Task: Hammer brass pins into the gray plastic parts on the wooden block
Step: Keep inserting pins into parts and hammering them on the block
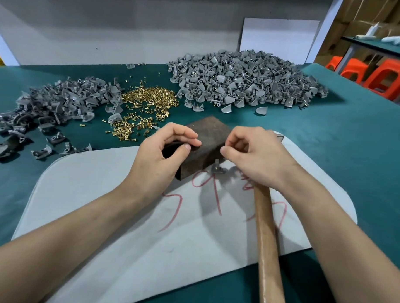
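Head view: the left hand (pixel 165 154) grips the left end of the wooden block (pixel 208 138); the right hand (pixel 255 157), at the block's right end, is curled, and what it holds, if anything, cannot be made out. A gray part (pixel 216 168) lies just before the block and brass pins (pixel 148 99) beyond it; the hammer (pixel 267 239) shows only its handle, the head hidden under the right hand.
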`<state>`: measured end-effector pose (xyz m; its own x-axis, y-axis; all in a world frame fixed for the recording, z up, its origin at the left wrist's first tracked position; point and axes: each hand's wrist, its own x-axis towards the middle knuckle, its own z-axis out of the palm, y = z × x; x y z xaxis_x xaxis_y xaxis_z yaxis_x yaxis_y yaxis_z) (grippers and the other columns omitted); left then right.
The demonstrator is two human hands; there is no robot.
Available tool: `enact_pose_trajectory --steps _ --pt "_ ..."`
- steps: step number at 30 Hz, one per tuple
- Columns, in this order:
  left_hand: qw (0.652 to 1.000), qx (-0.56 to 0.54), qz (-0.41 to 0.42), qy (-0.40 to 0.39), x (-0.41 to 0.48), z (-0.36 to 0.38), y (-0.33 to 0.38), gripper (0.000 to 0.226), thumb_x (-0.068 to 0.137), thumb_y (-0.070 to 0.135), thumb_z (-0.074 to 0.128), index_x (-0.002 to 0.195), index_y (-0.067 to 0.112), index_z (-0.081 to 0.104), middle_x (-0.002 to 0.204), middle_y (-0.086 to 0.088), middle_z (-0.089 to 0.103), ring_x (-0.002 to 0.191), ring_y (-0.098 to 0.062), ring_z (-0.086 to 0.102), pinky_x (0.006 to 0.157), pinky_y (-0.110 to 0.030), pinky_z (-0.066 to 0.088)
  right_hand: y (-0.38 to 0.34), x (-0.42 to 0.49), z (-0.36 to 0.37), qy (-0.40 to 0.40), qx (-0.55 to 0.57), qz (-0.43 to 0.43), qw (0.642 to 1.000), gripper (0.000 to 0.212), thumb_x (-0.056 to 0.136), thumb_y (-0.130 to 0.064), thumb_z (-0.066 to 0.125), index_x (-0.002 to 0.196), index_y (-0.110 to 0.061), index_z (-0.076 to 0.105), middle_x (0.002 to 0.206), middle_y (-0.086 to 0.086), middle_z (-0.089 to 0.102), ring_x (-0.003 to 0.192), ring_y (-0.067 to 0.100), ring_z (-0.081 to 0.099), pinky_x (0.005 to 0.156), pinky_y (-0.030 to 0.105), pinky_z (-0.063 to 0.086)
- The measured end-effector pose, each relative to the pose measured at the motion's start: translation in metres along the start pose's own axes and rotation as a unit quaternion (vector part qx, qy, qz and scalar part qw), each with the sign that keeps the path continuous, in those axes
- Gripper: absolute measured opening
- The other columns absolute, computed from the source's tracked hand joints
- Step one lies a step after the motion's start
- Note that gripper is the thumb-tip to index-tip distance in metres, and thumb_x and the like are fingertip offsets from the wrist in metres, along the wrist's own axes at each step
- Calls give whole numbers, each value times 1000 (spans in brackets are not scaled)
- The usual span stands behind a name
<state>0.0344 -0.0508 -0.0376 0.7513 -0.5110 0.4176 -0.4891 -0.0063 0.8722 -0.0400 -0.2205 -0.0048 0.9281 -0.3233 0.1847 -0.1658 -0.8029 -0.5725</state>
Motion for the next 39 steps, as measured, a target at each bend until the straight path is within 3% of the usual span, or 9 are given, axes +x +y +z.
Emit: enact_pose_trajectory --steps 4,9,14,21,27,31,33,35,39 --pt "1000 1 -5 0 0 0 1 26 89 -11 52 96 12 61 91 2 72 92 0 64 84 -11 44 -2 -2 1 -52 -13 11 999 26 71 -44 76 70 -22 62 63 -7 65 63 9 61 51 19 44" --pt "1000 3 -7 -6 0 0 2 24 89 -13 51 97 8 61 92 -1 71 92 0 64 83 -10 44 -6 -4 9 -61 -80 22 995 31 70 -51 74 67 -22 62 71 1 66 84 28 57 71 33 49" --pt "1000 7 -9 -6 0 0 4 25 89 -13 51 97 8 61 93 -2 71 93 -2 65 85 -12 44 -15 -10 10 -65 -117 -15 991 21 75 -39 70 77 -19 64 76 -1 67 84 21 60 92 41 43" --pt "999 33 1 -22 -2 -1 6 24 89 -8 56 99 13 63 96 1 70 97 -3 64 88 -15 45 -19 -7 -4 -40 -108 -19 993 17 71 -24 70 86 -20 63 77 -5 53 79 17 53 79 29 45" --pt "998 58 10 -24 -4 -2 8 28 84 22 63 110 34 59 96 14 69 107 -17 59 98 -35 44 -19 -8 1 59 14 -79 995 21 69 -13 66 88 -23 65 77 -12 45 70 6 48 75 42 50" --pt "996 82 27 -20 -4 -1 10 29 83 28 61 109 41 58 96 21 67 106 -17 58 99 -44 43 -17 -5 15 79 60 -101 990 28 75 -15 66 101 -25 66 84 -11 46 76 7 52 78 53 48" --pt "996 85 31 -16 -3 -1 9 28 83 27 62 107 41 59 96 22 67 106 -17 59 99 -45 43 -16 -3 19 91 72 -119 986 33 76 -13 65 107 -25 64 87 -9 48 75 10 53 77 48 50" --pt "997 74 27 -7 -3 -1 7 28 83 25 62 107 40 59 95 20 67 106 -18 59 99 -42 44 -15 -1 21 100 86 -145 981 37 76 -6 66 111 -19 63 87 -6 51 71 8 52 73 33 51" --pt "997 64 7 29 0 -1 1 35 85 19 66 113 38 57 98 16 67 110 -14 56 98 -25 40 -13 1 24 100 89 -163 977 42 76 3 62 114 -15 62 83 -3 58 71 8 52 71 20 47"
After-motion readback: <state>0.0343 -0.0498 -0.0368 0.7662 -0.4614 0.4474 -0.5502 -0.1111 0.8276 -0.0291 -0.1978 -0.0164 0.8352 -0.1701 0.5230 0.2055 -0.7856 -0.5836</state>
